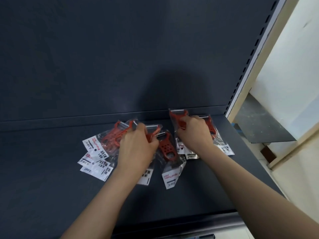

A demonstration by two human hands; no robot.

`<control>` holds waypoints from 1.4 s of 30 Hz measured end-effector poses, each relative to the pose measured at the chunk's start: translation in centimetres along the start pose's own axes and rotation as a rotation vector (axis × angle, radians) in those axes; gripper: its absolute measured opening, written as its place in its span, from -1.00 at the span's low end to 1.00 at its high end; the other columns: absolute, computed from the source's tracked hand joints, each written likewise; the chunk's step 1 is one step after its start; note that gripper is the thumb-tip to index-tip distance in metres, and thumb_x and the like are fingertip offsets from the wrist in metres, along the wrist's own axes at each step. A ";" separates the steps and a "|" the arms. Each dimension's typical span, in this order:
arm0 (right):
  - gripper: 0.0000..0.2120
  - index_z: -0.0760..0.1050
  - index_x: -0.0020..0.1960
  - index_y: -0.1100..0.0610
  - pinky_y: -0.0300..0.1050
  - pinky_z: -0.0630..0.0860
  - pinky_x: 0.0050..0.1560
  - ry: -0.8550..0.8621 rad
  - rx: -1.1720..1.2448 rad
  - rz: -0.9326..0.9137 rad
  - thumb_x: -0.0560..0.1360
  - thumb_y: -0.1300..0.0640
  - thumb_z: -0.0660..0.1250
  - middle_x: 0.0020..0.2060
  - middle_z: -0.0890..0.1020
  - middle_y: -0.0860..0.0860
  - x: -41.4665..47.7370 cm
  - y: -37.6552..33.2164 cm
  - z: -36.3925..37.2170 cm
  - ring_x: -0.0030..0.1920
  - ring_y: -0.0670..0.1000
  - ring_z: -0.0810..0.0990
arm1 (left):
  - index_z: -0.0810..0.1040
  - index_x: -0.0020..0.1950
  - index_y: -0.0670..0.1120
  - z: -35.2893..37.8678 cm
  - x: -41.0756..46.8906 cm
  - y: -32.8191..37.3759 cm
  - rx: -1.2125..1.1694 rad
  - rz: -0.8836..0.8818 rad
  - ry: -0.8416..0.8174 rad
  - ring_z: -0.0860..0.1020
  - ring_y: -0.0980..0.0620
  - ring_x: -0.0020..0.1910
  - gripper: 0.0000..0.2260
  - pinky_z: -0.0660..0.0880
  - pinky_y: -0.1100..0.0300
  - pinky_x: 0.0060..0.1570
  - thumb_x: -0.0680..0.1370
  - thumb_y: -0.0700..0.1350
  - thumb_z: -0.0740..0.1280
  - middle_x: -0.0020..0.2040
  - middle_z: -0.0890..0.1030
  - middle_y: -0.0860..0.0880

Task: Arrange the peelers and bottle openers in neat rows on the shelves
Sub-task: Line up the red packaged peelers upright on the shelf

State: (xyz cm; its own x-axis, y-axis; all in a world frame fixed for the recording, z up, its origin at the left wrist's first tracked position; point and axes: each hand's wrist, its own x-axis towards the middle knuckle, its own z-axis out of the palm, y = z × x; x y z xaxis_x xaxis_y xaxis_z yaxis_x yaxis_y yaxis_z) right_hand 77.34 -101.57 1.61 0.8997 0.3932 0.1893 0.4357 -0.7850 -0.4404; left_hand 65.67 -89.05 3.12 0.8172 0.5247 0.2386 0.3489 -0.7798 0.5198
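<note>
Reaching arms: both bare forearms stretch across the dark shelf to the packets near its back.
Left hand: fingers curled round the left peeler, red and in a clear bag, on top of the heap.
Heap of peelers: bagged red ones overlapping, white cards fanned to the near left.
Middle peeler: lying flat between the hands, card toward the near edge.
Right hand: thumb and fingers pinching the right peeler, blade end by the back panel.
Far-right peeler: just beside it, partly under the hand.
</note>
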 end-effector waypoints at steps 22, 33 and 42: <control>-0.77 0.55 0.15 0.09 -0.09 0.48 -0.03 -0.091 0.005 0.066 0.52 0.11 0.25 0.00 0.48 0.06 0.9 9.4 -2.1 -0.08 0.06 0.47 | 0.54 0.01 -0.25 11.7 4.6 9.4 -0.080 -0.049 -0.126 0.49 -0.17 -0.01 -0.74 0.42 0.05 0.04 0.61 -0.08 0.18 0.13 0.37 -0.20; -0.76 0.55 0.09 0.12 0.02 0.38 0.15 0.014 -0.042 -0.014 0.49 0.11 0.21 0.11 0.53 0.10 0.7 7.2 -4.0 0.15 0.17 0.42 | 0.52 0.15 -0.19 9.3 3.5 7.3 -0.093 0.064 -0.035 0.43 -0.12 0.12 -0.79 0.35 0.14 0.13 0.59 -0.18 0.19 0.17 0.42 -0.15; -0.73 0.54 0.06 0.17 -0.03 0.51 -0.02 -0.352 -0.071 -0.186 0.48 0.00 0.28 0.00 0.58 0.15 -2.3 -2.4 -0.2 0.02 0.19 0.56 | 0.41 0.26 -0.22 3.4 2.3 -2.2 0.425 -0.125 0.035 0.28 -0.21 0.31 -0.63 0.19 -0.07 0.27 0.46 -0.20 0.24 0.31 0.37 -0.23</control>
State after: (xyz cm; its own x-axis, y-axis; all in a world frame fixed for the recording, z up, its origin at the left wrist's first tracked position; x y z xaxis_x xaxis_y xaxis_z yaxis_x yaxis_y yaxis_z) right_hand 74.25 -100.71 2.38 0.7473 0.6620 -0.0578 0.6020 -0.7112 -0.3631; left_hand 68.35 -87.28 -0.28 0.7432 0.6297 0.2262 0.6078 -0.7767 0.1650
